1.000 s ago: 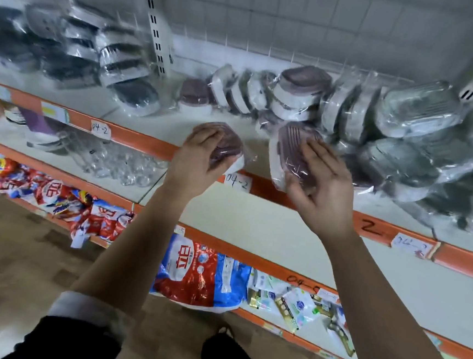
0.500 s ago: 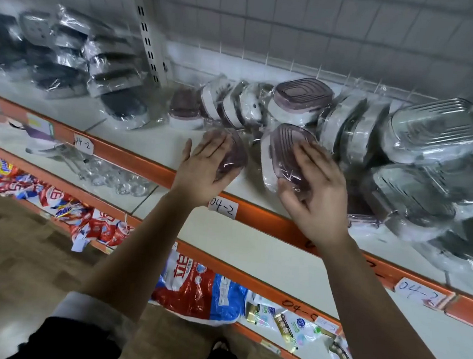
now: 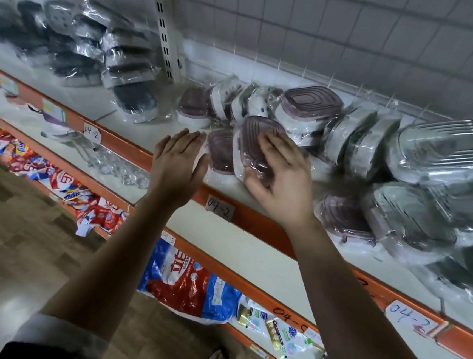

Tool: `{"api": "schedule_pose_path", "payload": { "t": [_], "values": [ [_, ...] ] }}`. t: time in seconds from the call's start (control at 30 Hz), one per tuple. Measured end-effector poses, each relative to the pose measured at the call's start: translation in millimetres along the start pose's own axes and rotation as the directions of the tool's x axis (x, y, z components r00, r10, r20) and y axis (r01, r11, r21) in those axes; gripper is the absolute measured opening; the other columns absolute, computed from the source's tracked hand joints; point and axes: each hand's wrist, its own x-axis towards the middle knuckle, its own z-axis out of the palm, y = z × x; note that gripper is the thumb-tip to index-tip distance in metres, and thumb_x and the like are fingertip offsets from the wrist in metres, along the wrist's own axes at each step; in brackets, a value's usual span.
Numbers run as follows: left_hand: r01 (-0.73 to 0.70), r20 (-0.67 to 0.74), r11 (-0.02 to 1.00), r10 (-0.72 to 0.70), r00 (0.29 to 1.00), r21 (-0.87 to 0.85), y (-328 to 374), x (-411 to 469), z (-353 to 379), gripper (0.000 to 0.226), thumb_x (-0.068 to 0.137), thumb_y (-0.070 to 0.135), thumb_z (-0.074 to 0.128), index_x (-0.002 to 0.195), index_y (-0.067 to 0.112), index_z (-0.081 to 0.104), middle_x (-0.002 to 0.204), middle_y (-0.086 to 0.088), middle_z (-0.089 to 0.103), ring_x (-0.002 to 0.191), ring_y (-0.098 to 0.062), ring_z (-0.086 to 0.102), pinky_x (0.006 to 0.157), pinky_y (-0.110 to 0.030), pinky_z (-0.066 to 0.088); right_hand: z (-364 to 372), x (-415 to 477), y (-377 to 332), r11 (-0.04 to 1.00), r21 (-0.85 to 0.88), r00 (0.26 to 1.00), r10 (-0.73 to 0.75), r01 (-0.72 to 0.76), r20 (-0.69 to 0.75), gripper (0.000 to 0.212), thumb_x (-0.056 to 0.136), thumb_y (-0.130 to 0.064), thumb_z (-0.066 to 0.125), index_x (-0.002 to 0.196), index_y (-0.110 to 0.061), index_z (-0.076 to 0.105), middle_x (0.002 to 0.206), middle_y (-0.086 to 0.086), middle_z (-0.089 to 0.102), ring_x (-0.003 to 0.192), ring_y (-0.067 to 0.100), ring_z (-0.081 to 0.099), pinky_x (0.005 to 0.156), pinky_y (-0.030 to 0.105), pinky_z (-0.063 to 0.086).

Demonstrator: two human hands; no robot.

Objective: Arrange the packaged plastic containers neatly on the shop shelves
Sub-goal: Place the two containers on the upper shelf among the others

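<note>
— What is the right hand [image 3: 280, 183] doing?

— It lies flat on a purple-lidded container [image 3: 254, 140], fingers spread and fairly straight over the ribbed lid, thumb down by its lower edge. The container stands tilted on its edge near the front of the top shelf [image 3: 254, 218], sealed in crinkly clear film.

— And the left hand [image 3: 177, 168]?

— Open, fingers straight and close together, palm turned toward a second purple container [image 3: 220, 152] just beside the first. It holds nothing; I can't tell whether it touches the wrap.

— What's around them?

— More wrapped purple-lidded boxes with rounded corners leaning in a row behind, larger grey ribbed containers [image 3: 440, 151] piled to the right, dark ones [image 3: 133, 98] to the left. A handwritten "04-2" label [image 3: 219, 208] sits on the shelf's orange edge.
</note>
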Motion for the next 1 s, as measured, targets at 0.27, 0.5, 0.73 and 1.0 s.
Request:
{"api": "schedule_pose_path", "payload": {
  "t": [0.27, 0.5, 0.73, 1.0],
  "values": [
    [0.043, -0.007, 0.998, -0.043, 0.999, 0.039, -22, 22, 3, 0.051, 0.098, 0.035, 0.036, 0.138, 0.008, 0.050, 0.140, -0.013, 0.054, 0.132, -0.029, 0.046, 0.110, -0.043, 0.028, 28, 40, 5, 0.998, -0.058, 0.990, 0.004, 0.004, 0.138, 0.064, 0.087, -0.045, 0.050, 0.140, -0.010, 0.052, 0.148, 0.007, 0.046, 0.143, 0.027, 0.033, 0.111, 0.052, 0.031],
    [0.054, 0.010, 0.998, -0.054, 0.998, 0.030, -43, 30, 7, 0.044, 0.101, 0.027, 0.044, 0.139, 0.006, 0.049, 0.141, -0.014, 0.052, 0.134, -0.031, 0.044, 0.111, -0.045, 0.028, 50, 57, 4, 0.985, -0.170, 0.955, 0.051, 0.000, 0.293, 0.066, 0.091, -0.057, 0.048, 0.147, -0.022, 0.040, 0.152, 0.000, 0.030, 0.140, 0.023, 0.026, 0.111, 0.056, 0.024],
    [0.058, 0.004, 0.998, -0.058, 0.998, -0.001, -72, 38, -3, 0.047, 0.100, 0.030, 0.040, 0.138, 0.007, 0.051, 0.140, -0.013, 0.053, 0.133, -0.030, 0.045, 0.110, -0.044, 0.028, 47, 80, -22, 0.982, -0.157, 0.984, 0.122, -0.101, 0.130, 0.052, 0.095, -0.052, 0.047, 0.136, -0.020, 0.056, 0.141, 0.000, 0.050, 0.132, 0.023, 0.041, 0.110, 0.046, 0.027],
    [0.061, -0.013, 0.998, -0.061, 0.998, -0.033, -151, 57, -17, 0.050, 0.098, 0.034, 0.036, 0.137, 0.008, 0.053, 0.139, -0.012, 0.055, 0.131, -0.029, 0.047, 0.111, -0.045, 0.028, 90, 115, -80, 0.999, -0.014, 0.998, 0.041, -0.040, 0.043, 0.040, 0.095, -0.029, 0.058, 0.129, -0.009, 0.062, 0.132, 0.010, 0.058, 0.125, 0.026, 0.051, 0.106, 0.039, 0.040]
  ]
}}
